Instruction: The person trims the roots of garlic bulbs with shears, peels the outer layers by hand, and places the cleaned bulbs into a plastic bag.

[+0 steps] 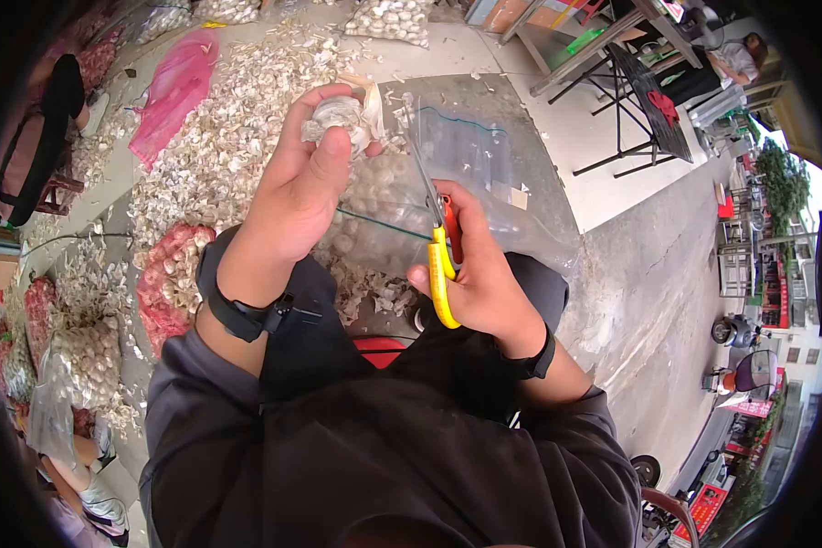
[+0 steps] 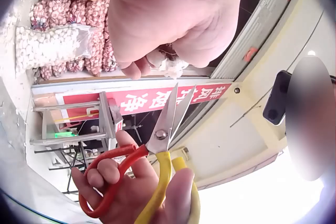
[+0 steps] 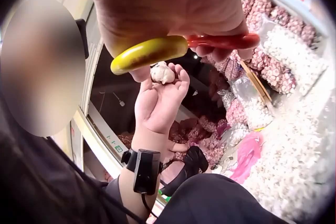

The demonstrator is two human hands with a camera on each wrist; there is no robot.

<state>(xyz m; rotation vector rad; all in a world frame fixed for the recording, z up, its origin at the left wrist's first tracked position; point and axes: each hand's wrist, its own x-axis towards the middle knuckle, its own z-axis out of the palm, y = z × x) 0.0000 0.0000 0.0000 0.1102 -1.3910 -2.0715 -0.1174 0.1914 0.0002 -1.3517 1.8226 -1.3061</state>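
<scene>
My left hand (image 1: pixel 306 187) grips a whitish garlic bulb (image 1: pixel 340 119) with loose papery skin, its fingers and thumb curled about it. In the right wrist view the same garlic bulb (image 3: pixel 163 73) rests against the curled fingertips. My right hand (image 1: pixel 479 283) holds scissors (image 1: pixel 440 265) with one yellow and one red handle. Fingers pass through the red loop, and the thumb lies by the yellow one. Seen from the left wrist, the scissors' blades (image 2: pixel 170 116) stand slightly apart and point toward the bulb. A clear plastic bag (image 1: pixel 384 215) of garlic lies between the knees, beneath both hands.
Peeled garlic skins (image 1: pixel 237 119) cover the ground ahead and left. A pink plastic bag (image 1: pixel 175 96) lies on them, and a red net sack (image 1: pixel 169 283) stands by the left knee. A folding table (image 1: pixel 644 105) stands at upper right. Other people sit at the left and far right.
</scene>
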